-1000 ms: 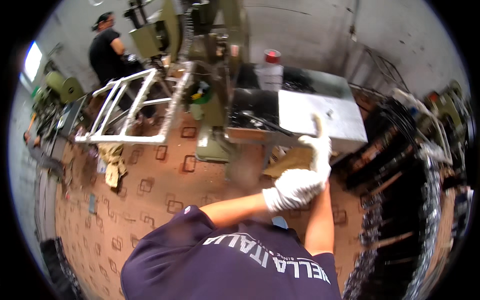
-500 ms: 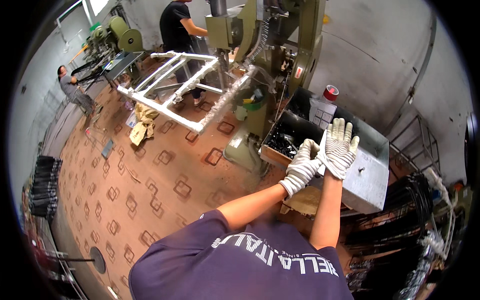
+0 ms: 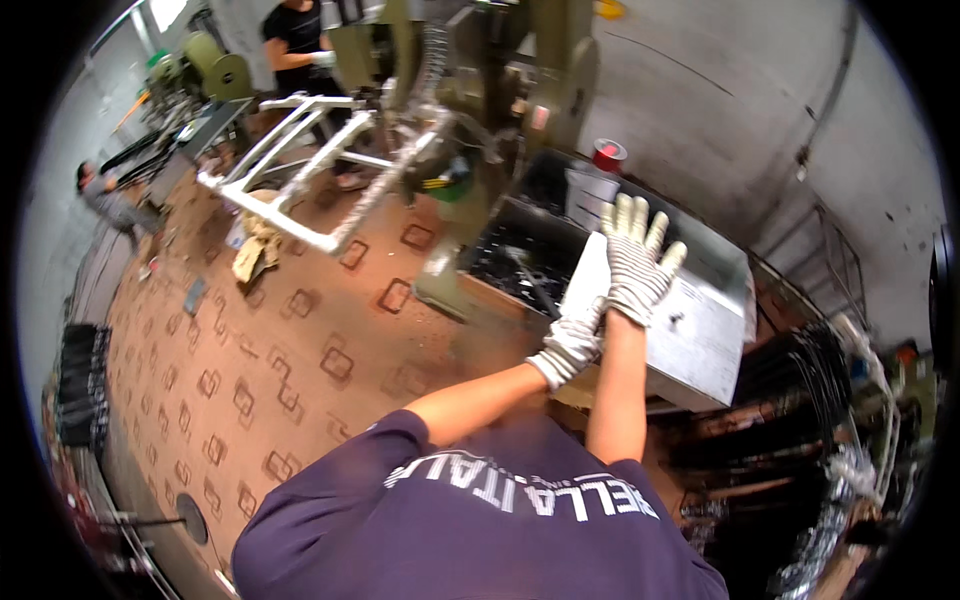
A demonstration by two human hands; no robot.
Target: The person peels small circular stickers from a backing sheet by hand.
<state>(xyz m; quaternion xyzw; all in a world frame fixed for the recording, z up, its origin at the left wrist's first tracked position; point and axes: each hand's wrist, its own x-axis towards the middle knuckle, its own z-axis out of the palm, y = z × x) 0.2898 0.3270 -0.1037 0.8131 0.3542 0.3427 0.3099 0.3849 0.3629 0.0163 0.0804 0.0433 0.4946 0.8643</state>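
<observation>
Both of my hands wear white-and-grey striped work gloves with pale fingertips. My right hand (image 3: 640,262) is raised over the metal tray, palm down, with its fingers spread and nothing in them. Against its wrist is my left hand (image 3: 568,345), its fingers curled at the cuff of the right glove (image 3: 628,308); their tips are partly hidden and blurred. A white flat piece (image 3: 587,275) shows beside the hands; its kind is unclear. Below them lies the grey metal tray (image 3: 700,345), with a small dark part (image 3: 677,318) on it.
A bin of black small parts (image 3: 515,265) adjoins the tray, with a paper sheet (image 3: 590,197) and a red tape roll (image 3: 608,153) behind. A white-wrapped frame (image 3: 335,240) stands left, by a green machine (image 3: 560,75). Two people work farther off. Black bundled rods (image 3: 760,440) lie right.
The view has shifted, so the surroundings sit further left. My left hand has slid down toward the right wrist, and the right hand's fingers have spread wider.
</observation>
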